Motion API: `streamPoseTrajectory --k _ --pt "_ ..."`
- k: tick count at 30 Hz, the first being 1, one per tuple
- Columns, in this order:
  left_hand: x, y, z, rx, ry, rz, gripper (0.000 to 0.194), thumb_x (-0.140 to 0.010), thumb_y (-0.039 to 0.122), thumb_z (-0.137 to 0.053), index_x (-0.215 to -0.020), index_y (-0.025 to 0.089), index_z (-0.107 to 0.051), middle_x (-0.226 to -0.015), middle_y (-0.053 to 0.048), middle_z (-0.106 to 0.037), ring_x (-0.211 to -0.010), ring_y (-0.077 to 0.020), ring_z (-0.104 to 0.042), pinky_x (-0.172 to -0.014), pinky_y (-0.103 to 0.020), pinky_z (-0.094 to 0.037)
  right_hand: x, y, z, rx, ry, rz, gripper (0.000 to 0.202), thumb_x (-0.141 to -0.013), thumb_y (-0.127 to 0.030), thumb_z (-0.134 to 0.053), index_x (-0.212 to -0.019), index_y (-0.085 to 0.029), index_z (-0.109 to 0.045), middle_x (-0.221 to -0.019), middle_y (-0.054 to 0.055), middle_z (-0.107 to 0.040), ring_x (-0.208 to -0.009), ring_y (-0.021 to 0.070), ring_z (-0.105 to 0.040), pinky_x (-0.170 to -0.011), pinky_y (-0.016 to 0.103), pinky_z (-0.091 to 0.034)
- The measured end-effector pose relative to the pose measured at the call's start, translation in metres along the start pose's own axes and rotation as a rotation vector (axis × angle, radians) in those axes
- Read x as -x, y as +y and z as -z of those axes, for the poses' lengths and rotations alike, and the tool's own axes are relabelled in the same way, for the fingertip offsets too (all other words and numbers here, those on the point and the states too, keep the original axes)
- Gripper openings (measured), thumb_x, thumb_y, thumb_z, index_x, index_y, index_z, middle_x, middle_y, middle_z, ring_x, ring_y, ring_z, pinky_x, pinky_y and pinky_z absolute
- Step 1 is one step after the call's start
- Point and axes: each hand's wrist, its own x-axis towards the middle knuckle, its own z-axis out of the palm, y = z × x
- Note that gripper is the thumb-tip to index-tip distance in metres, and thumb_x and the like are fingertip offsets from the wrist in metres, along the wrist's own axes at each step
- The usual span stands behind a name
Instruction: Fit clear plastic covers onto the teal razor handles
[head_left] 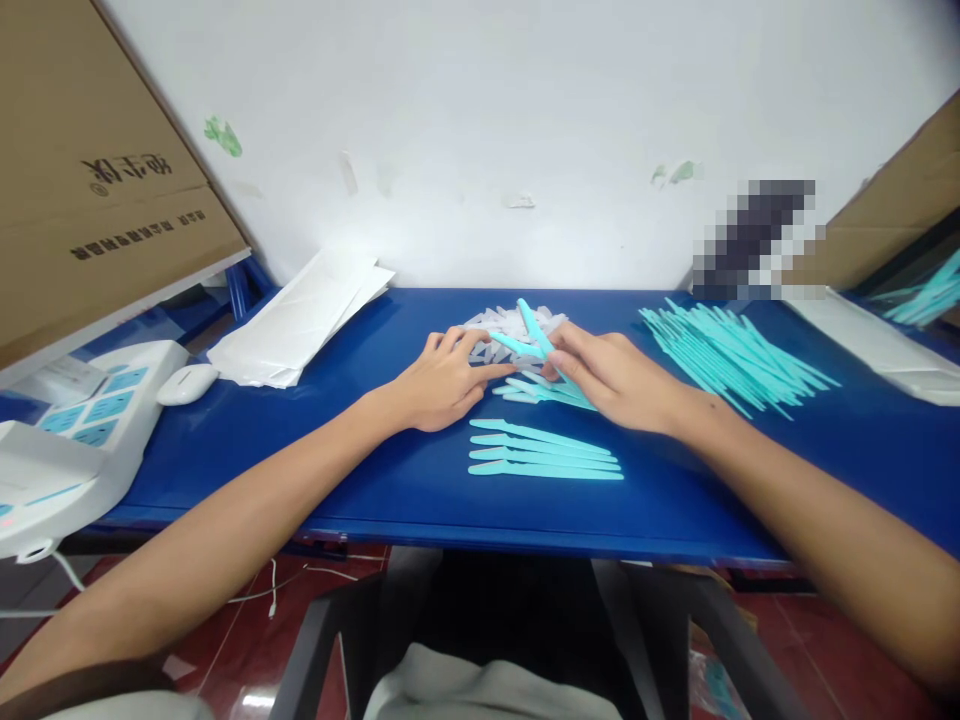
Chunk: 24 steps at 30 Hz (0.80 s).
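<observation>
Turquoise sticks with flat, blade-like ends (534,330) are pinched in my right hand (611,380), their ends pointing up and left and crossing. My left hand (442,383) rests at the left edge of a pile of small translucent white pieces (499,325), fingers apart; no item shows in it. Beneath my right hand lie more turquoise sticks (525,390), partly hidden. Nearer the front edge, several turquoise sticks (547,462) lie side by side on the blue table (420,490). A larger heap of turquoise sticks (735,350) is at the right.
White sheets or bags (300,315) lie at the left, near a white device with blue panels (112,400) and a white mouse-like object (187,384). A cardboard box (97,150) rises at the left. Another white sheet (885,345) lies at the right. A white wall (480,150) stands behind.
</observation>
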Motion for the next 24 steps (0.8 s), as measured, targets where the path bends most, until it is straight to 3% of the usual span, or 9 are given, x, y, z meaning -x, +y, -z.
streamPoseTrajectory --k 5,10,13,18,24 --pt "0.004 -0.006 0.014 -0.002 -0.009 0.003 0.042 -0.102 0.033 -0.045 -0.137 0.029 -0.068 -0.120 -0.014 -0.055 -0.099 -0.0294 -0.046 -0.085 -0.045 -0.039 0.002 -0.001 -0.004 -0.021 0.027 -0.001 0.028 -0.108 -0.039 -0.032 -0.102 -0.021 -0.053 -0.084 0.005 -0.072 -0.064 0.0185 -0.057 -0.065 0.029 -0.037" --pt "0.011 -0.019 0.028 0.000 0.028 0.013 0.032 -0.099 0.037 -0.053 -0.099 0.022 -0.082 -0.109 -0.012 -0.063 -0.096 -0.0270 -0.046 -0.083 -0.042 -0.036 0.002 -0.006 -0.009 -0.125 0.052 0.048 0.025 -0.108 -0.039 -0.034 -0.099 -0.022 -0.048 -0.096 0.007 -0.078 -0.071 0.0183 -0.064 -0.068 0.029 -0.040" --pt "0.014 -0.024 0.030 0.013 0.063 0.052 0.033 -0.099 0.041 -0.056 -0.107 0.020 -0.080 -0.107 -0.011 -0.065 -0.094 -0.0256 -0.047 -0.083 -0.041 -0.036 0.002 -0.008 -0.008 -0.081 0.090 0.036 0.026 -0.108 -0.039 -0.032 -0.101 -0.022 -0.050 -0.096 0.007 -0.077 -0.072 0.0188 -0.066 -0.068 0.030 -0.041" --pt "0.011 -0.020 0.022 0.042 0.028 0.036 0.042 -0.103 0.048 -0.051 -0.118 0.020 -0.078 -0.104 -0.011 -0.063 -0.089 -0.0235 -0.047 -0.080 -0.038 -0.035 0.000 0.001 -0.003 0.221 0.066 -0.048 0.030 -0.108 -0.036 -0.029 -0.120 -0.018 -0.051 -0.092 0.010 -0.075 -0.075 0.0252 -0.068 -0.064 0.032 -0.038" --pt "0.008 -0.017 0.013 0.132 -0.010 0.059 0.027 -0.102 0.035 -0.057 -0.107 0.023 -0.080 -0.103 -0.010 -0.062 -0.093 -0.0244 -0.049 -0.083 -0.038 -0.037 -0.001 0.016 -0.003 0.339 -0.016 -0.086 0.038 -0.108 -0.037 -0.027 -0.128 -0.019 -0.054 -0.096 0.011 -0.075 -0.076 0.0269 -0.067 -0.063 0.034 -0.038"
